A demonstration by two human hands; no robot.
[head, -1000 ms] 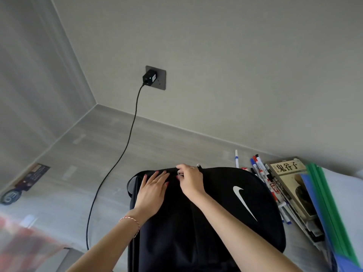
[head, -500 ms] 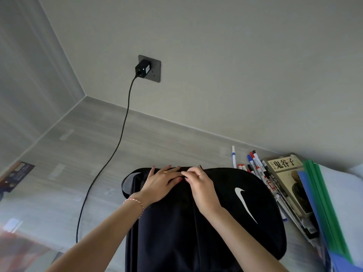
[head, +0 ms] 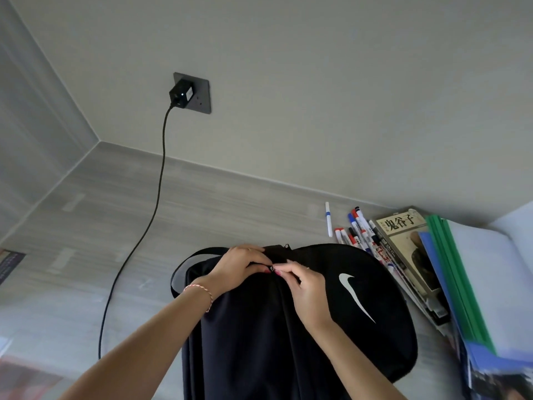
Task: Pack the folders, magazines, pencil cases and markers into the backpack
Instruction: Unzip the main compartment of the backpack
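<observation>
At six o'clock the soft, floppy black backpack [head: 288,327] lies shut, so left hand [head: 236,269] grips its top fabric while right hand [head: 305,287] pinches the small zipper pull [head: 271,268], the best hold.

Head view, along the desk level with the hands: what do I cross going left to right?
Black cable → left hand → right hand → white swoosh on the backpack → magazines → green folders.
</observation>
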